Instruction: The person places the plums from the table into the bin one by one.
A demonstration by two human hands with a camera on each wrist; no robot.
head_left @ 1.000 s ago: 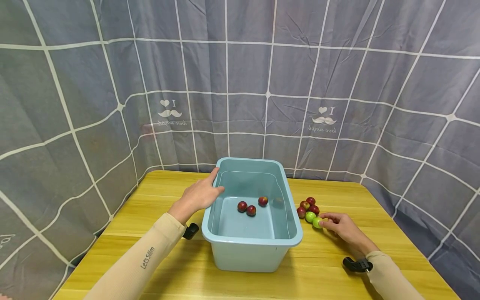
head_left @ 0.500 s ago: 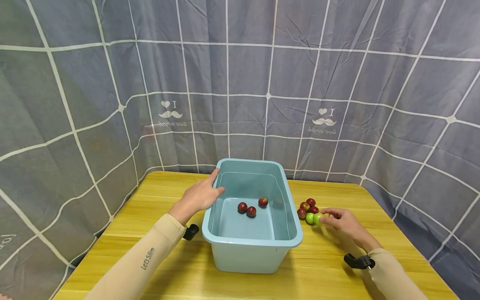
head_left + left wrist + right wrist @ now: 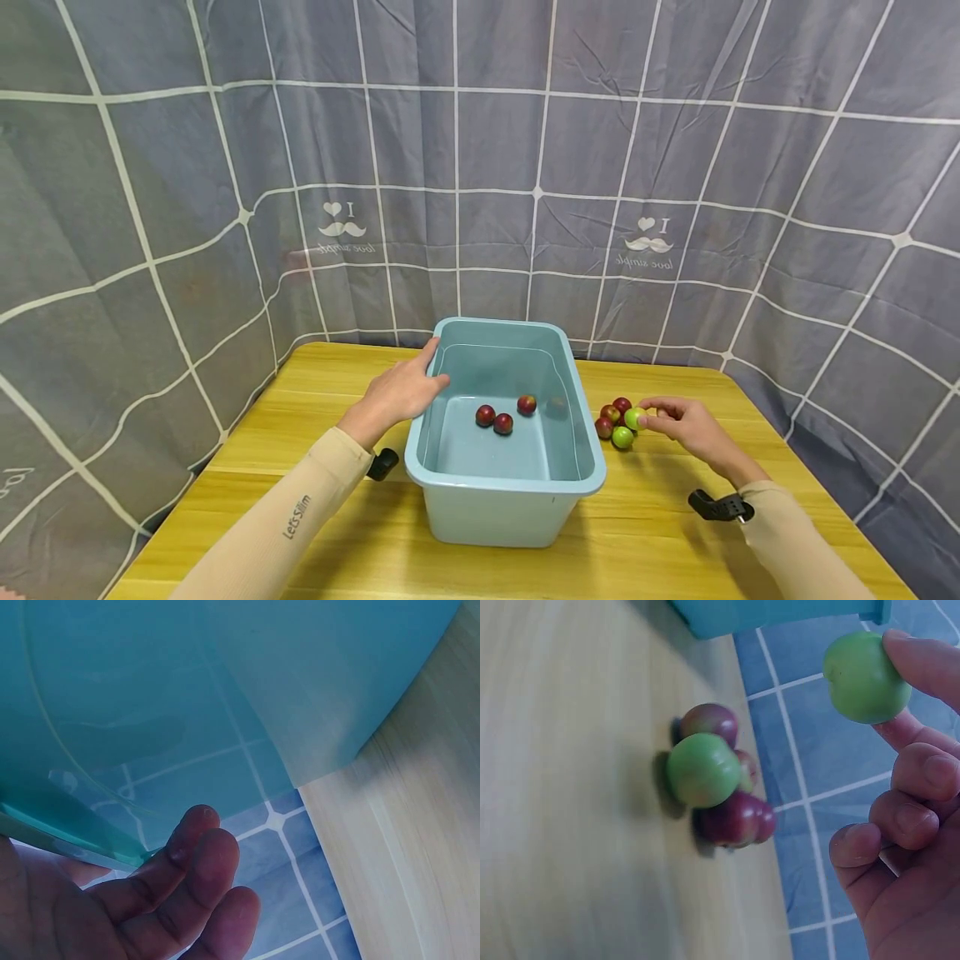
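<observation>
Head view: a wooden table (image 3: 315,392) carries a light blue plastic tub (image 3: 504,492) with three red plums (image 3: 502,422) inside. The left hand (image 3: 397,392) rests on the tub's left rim, fingers relaxed. The right hand (image 3: 686,425) pinches a green plum (image 3: 634,417) just above a small cluster of fruit (image 3: 613,421) right of the tub.

Left wrist view: loosely curled fingers (image 3: 202,877) lie under the tub's rim (image 3: 67,832).

Right wrist view: thumb and fingertip (image 3: 922,664) grip the green plum (image 3: 865,677), clear of the cluster (image 3: 716,776) on the table.
</observation>
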